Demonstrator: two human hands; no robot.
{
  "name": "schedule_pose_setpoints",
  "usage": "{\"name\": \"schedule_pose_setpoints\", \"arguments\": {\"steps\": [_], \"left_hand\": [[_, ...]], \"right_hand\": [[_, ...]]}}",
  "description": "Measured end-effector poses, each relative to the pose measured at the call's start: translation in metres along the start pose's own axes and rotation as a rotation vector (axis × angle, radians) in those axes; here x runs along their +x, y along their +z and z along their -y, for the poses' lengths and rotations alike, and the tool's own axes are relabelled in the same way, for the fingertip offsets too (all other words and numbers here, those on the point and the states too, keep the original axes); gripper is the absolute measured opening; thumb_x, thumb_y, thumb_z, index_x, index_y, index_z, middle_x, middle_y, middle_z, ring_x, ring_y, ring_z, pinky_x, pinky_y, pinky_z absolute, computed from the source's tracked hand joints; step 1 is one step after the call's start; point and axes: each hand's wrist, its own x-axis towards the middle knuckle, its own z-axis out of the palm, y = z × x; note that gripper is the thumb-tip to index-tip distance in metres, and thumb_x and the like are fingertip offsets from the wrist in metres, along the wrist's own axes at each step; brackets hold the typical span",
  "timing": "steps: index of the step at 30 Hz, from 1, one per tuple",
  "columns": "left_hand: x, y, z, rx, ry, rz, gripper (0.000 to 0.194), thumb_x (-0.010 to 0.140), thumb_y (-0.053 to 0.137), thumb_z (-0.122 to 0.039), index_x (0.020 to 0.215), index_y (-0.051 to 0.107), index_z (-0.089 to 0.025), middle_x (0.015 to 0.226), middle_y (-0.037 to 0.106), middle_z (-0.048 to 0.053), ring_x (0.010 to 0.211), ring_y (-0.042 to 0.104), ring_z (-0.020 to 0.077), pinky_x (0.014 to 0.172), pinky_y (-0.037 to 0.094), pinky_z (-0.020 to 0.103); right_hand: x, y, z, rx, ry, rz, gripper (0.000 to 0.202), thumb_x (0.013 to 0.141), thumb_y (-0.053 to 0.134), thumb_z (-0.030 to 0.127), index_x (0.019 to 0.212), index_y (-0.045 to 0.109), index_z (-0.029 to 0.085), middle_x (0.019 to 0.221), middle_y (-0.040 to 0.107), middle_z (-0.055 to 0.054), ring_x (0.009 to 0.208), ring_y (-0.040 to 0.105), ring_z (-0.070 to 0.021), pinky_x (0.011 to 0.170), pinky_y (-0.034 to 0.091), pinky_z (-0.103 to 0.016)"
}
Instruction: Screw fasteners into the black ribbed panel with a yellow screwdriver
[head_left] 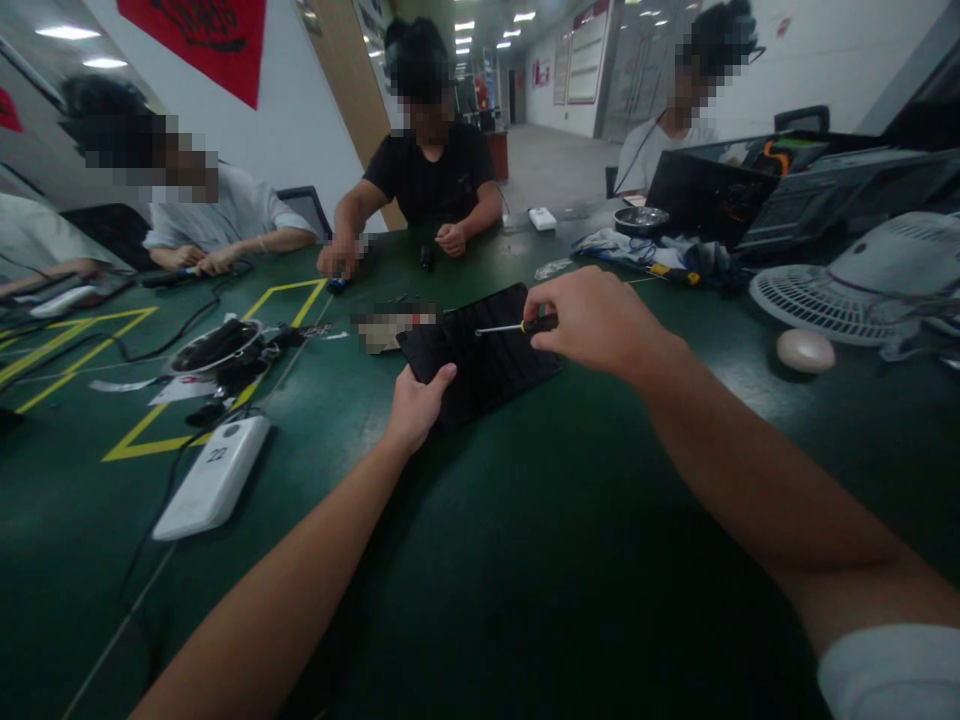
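A flat black panel [495,370] is tilted above the green table, its left edge gripped by my left hand [421,402] with the thumb on top. My right hand [592,322] is closed round the dark handle of a screwdriver [506,329]. The screwdriver's thin metal shaft points left, and its tip is over the panel near the panel's upper middle. Whether the tip touches a screw is too small to tell. Just behind the panel's left corner lies a beige item [386,330], partly blurred.
On the green table [315,560] a white power bank [214,478] lies left, near cables and a round dish [217,347]. A white fan [847,285] and an egg-shaped object [805,351] stand right. Several people sit across and to the left.
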Motion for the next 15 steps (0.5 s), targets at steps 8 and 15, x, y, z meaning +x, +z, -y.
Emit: {"name": "schedule_pose_setpoints", "arguments": {"steps": [8, 15], "left_hand": [[-0.0022, 0.0014, -0.0048, 0.011, -0.010, -0.007, 0.049, 0.074, 0.093, -0.038, 0.115, 0.075, -0.016, 0.116, 0.082, 0.013, 0.112, 0.077, 0.0321, 0.109, 0.060, 0.053], [0.0003, -0.0001, 0.0002, -0.009, -0.013, -0.002, 0.050, 0.076, 0.092, -0.037, 0.118, 0.076, -0.017, 0.120, 0.082, 0.014, 0.112, 0.078, 0.0320, 0.110, 0.060, 0.055]], "right_hand": [[-0.0004, -0.0020, 0.0023, -0.004, 0.005, -0.015, 0.027, 0.091, 0.072, 0.025, 0.112, 0.088, 0.026, 0.109, 0.084, -0.011, 0.106, 0.075, -0.0339, 0.085, 0.054, -0.042], [-0.0004, -0.0034, 0.0053, -0.025, 0.047, 0.000, 0.030, 0.095, 0.066, 0.029, 0.116, 0.088, 0.027, 0.111, 0.084, -0.011, 0.106, 0.075, -0.0347, 0.085, 0.054, -0.044]]}}
